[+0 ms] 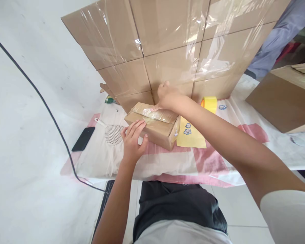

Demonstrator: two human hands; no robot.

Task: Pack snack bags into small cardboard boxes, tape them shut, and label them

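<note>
A small cardboard box [152, 128] lies on the cloth-covered table, with shiny clear packing tape [165, 115] along the seam of its top. My left hand [134, 139] rests on the box's near left edge, fingers spread over the top and thumb against the front side. Above the far side of the box, my right hand [167, 96] has its fingers curled in, and the thumb reaches down to the taped seam. Whether anything is inside those curled fingers is hidden. Beside the box lies a yellow paper [191, 137] with small blue cartoon drawings.
A big panel of taped cardboard boxes [173, 64] rises behind. A yellow tape roll [209, 104] stands to the right, near another cardboard box [282, 98]. On the left are a white perforated scoop [113, 134], a black phone [83, 139] and a hanging black cable [48, 108].
</note>
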